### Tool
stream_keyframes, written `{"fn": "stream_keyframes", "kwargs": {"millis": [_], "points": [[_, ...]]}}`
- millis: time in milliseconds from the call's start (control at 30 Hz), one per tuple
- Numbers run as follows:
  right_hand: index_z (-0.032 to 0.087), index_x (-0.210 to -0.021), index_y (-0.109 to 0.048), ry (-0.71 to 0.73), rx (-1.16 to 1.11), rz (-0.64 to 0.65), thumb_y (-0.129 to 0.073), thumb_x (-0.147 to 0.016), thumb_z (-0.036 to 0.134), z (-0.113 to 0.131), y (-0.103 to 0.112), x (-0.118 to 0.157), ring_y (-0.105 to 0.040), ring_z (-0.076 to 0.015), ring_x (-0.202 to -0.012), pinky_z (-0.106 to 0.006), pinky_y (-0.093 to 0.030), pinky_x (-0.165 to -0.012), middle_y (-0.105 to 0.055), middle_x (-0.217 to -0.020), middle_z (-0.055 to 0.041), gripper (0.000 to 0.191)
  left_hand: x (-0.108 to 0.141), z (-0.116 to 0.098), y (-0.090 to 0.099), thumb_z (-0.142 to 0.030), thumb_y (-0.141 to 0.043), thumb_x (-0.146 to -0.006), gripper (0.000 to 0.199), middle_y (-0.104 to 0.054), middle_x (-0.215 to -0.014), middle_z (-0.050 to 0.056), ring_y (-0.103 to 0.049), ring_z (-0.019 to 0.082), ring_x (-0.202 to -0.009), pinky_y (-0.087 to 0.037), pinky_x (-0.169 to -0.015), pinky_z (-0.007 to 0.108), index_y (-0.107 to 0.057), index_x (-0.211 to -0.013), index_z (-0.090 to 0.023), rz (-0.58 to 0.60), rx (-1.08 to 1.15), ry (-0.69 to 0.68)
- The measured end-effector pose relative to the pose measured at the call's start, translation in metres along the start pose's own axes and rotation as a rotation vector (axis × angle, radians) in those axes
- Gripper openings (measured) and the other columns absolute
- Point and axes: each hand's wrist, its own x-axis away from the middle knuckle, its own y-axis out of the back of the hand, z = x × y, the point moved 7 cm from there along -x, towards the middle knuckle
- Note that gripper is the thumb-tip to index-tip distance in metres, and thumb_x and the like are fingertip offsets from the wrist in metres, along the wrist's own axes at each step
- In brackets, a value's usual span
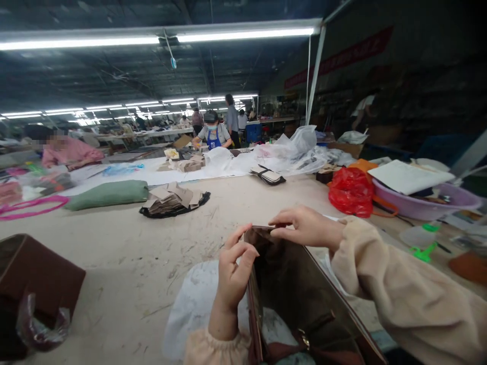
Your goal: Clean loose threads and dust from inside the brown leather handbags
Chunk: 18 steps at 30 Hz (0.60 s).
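A brown handbag [304, 284] stands open-topped in front of me, its dark lining and a small gold-coloured metal fitting showing inside. My left hand [236, 266] is closed on the bag's far left rim, thumb on the inner side and fingers outside. Across the far right rim, my right hand [299, 225] pinches the edge between thumb and fingers. Under the bag's left side lies a white sheet [194, 299]. A second brown bag [41, 284], its handle wrapped in clear plastic, sits at the left edge of the table.
Beyond my hands are a stack of grey-brown pieces [173, 199], a green cushion [110, 195] and a dark bundle [268, 175]. At right are a red plastic bag [350, 191], a purple basin [437, 205] and green-capped bottles [420, 235]. Co-workers [213, 136] sit across the table.
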Motion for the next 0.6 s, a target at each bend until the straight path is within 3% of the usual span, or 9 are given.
{"fn": "stream_keyframes", "kwargs": {"millis": [133, 267, 600], "points": [[0.015, -0.108, -0.068, -0.04, -0.222, 0.025, -0.057, -0.085, 0.044, 0.004, -0.001, -0.002, -0.063, -0.0173, -0.085, -0.026, -0.046, -0.074, -0.07, -0.097, -0.0065, 0.038, 0.001, 0.005, 0.005, -0.03, -0.045, -0.09, 0.031, -0.057, -0.129, 0.01, -0.05, 0.023, -0.12, -0.036, -0.104, 0.039, -0.061, -0.067, -0.018, -0.064, 0.031, -0.016], [0.016, -0.103, -0.07, -0.063, -0.11, -0.051, -0.06, -0.084, 0.038, 0.013, -0.009, -0.011, -0.062, -0.0162, -0.081, -0.026, -0.046, -0.073, -0.071, -0.09, -0.005, 0.031, 0.004, 0.006, 0.006, -0.028, -0.045, -0.09, 0.03, -0.056, -0.128, 0.009, -0.05, 0.022, -0.12, -0.035, -0.104, 0.038, -0.059, -0.066, -0.018, -0.084, 0.087, -0.03], [0.021, -0.091, -0.074, -0.11, -0.006, -0.092, -0.057, -0.086, 0.037, 0.022, -0.02, -0.024, -0.063, -0.0156, -0.078, -0.025, -0.045, -0.072, -0.072, -0.086, -0.0032, 0.024, 0.009, 0.008, 0.009, -0.03, -0.044, -0.091, 0.03, -0.053, -0.132, 0.009, -0.048, 0.021, -0.122, -0.036, -0.104, 0.037, -0.058, -0.068, -0.018, -0.05, 0.105, -0.036]]}}
